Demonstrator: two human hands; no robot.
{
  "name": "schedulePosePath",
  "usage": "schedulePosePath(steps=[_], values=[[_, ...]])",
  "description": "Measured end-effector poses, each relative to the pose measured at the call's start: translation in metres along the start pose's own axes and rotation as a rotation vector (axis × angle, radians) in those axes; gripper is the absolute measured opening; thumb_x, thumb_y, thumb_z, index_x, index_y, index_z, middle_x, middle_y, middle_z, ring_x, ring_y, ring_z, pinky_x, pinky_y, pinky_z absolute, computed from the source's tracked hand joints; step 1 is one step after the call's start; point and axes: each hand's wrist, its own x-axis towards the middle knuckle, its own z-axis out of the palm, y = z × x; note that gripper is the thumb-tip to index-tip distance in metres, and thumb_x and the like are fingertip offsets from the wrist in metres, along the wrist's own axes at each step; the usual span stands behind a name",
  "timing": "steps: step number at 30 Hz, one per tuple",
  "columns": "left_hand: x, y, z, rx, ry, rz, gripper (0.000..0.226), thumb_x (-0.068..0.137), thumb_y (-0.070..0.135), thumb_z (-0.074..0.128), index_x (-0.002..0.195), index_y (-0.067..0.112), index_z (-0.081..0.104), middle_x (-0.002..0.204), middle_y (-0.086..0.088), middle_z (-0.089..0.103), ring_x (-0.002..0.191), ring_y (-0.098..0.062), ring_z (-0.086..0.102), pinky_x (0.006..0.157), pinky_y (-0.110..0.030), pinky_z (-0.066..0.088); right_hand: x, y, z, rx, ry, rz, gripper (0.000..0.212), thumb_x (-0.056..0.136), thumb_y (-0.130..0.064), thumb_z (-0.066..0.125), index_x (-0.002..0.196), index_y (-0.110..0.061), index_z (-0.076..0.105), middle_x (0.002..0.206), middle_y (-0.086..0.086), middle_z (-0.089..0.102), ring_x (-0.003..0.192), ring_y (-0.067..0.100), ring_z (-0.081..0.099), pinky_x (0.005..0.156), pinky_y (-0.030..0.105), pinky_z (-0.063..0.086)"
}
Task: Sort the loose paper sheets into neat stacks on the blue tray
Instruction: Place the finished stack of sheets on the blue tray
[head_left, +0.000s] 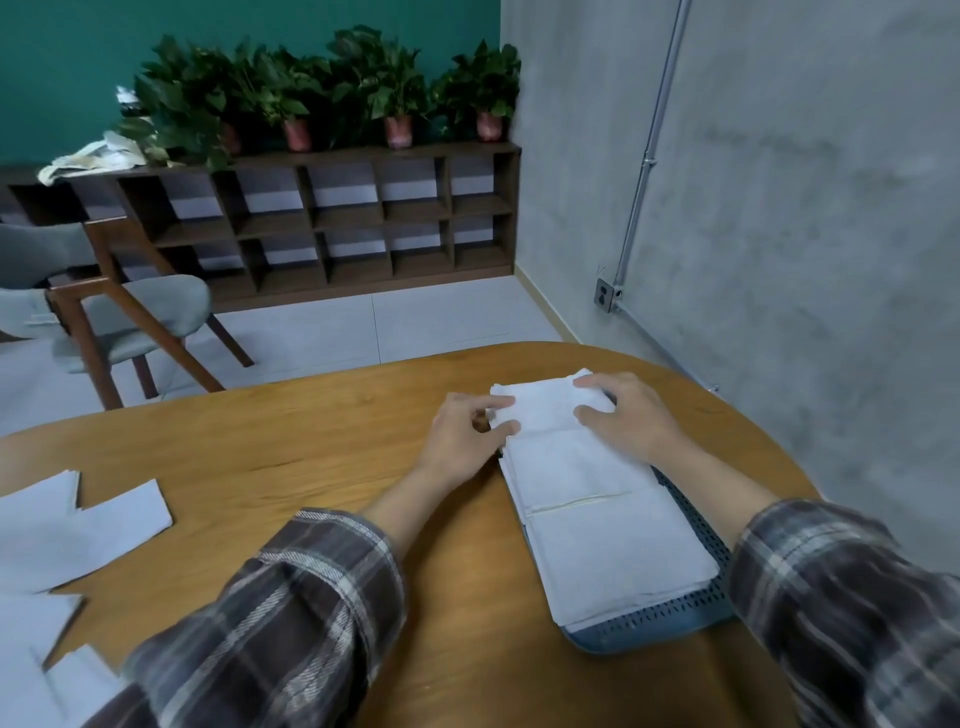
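Place: an office or meeting room, by its fittings.
Furniture: a rounded wooden table (322, 447) and an upholstered, wood-framed chair (130, 322) stood on a tiled floor (415, 322).
Storage: a low cubby shelf (322, 218) carried potted plants (363, 88).
Services: a metal conduit (655, 135) and a socket (605, 295) sat on a bare concrete wall (805, 182).
Paperwork: paper sheets (78, 525) lay on the table.

We log two long sleeves of one shirt; left sleeve (291, 597) and right sleeve (841, 597) are plaid flannel; dark brown-grey ground, cream and pale grey stripes crossing in big checks; diagonal twill lines show on the left cuff; right sleeve partly blurred; cuffs end partway up the forearms, cloth bunched; left hand (462, 436) and right hand (628, 415) are bare.
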Motion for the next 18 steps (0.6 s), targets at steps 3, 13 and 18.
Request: schedulePosePath(steps=[3,13,18], values=[[-0.002,0.019,-0.005,0.100,0.101,0.073,0.025,0.103,0.027,0.065,0.127,0.029,0.074,0.155,-0.005,0.041,0.150,-0.021,0.033,0.122,-0.041,0.033,-0.008,-0.010,0.003,-0.204,0.045,-0.126,0.051,0.104,-0.031,0.059,0.154,-0.033,0.050,0.171,-0.006,0.023,0.158,0.017,0.016,0.124,0.042,0.023],[-0.031,0.025,0.034,0.702,-0.267,0.116,0.066,0.114,0.045,0.019,0.168,0.014,-0.004,0.175,-0.006,-0.015,0.162,-0.024,-0.014,0.130,-0.047,0.003,-0.027,-0.006,0.033,-0.528,-0.187,-0.099,0.061,0.115,-0.043,0.018,0.170,-0.023,-0.001,0.176,-0.003,-0.015,0.162,0.018,-0.015,0.132,0.046,-0.001],[-0.029,0.010,0.043,0.705,-0.231,0.131,0.072,0.109,0.055,0.005,0.167,0.013,-0.006,0.175,-0.005,-0.016,0.161,-0.024,-0.018,0.132,-0.051,0.009,-0.021,0.015,0.045,-0.525,-0.154,-0.136,0.098,0.088,-0.069,-0.031,0.169,-0.019,-0.006,0.176,0.001,-0.017,0.161,0.020,-0.020,0.132,0.049,0.008]])
